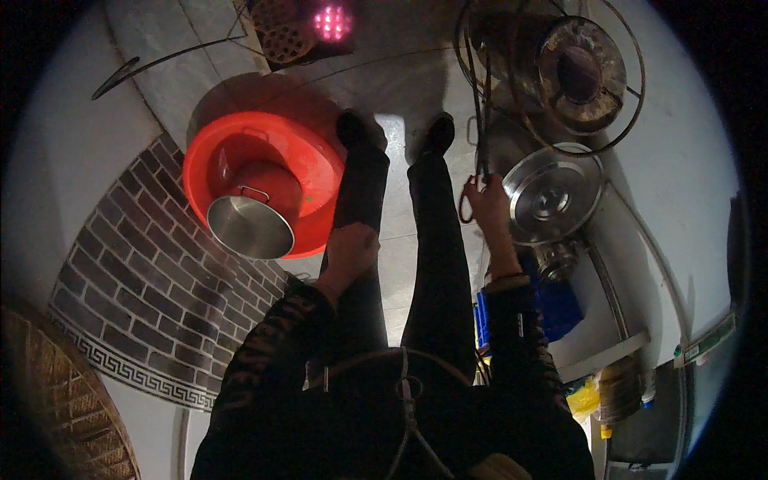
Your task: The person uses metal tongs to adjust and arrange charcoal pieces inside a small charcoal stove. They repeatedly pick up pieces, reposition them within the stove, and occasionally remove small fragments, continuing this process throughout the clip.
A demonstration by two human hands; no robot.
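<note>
The long dark tool (pixel 483 144) is in the right hand (pixel 490 198), whose fingers are closed around its near end, a loop handle jutting out on the left. Its long axis runs almost straight away from the person, the far end pointing at the top edge, near the round metal cylinder (pixel 602 114). Just right of that hand is a shiny steel lid (pixel 552 194). The left hand (pixel 352 250) lies over the left thigh; whether its fingers are pressed together I cannot tell. Further left, a steel pot (pixel 252 228) sits tilted in a red basin (pixel 324 160).
</note>
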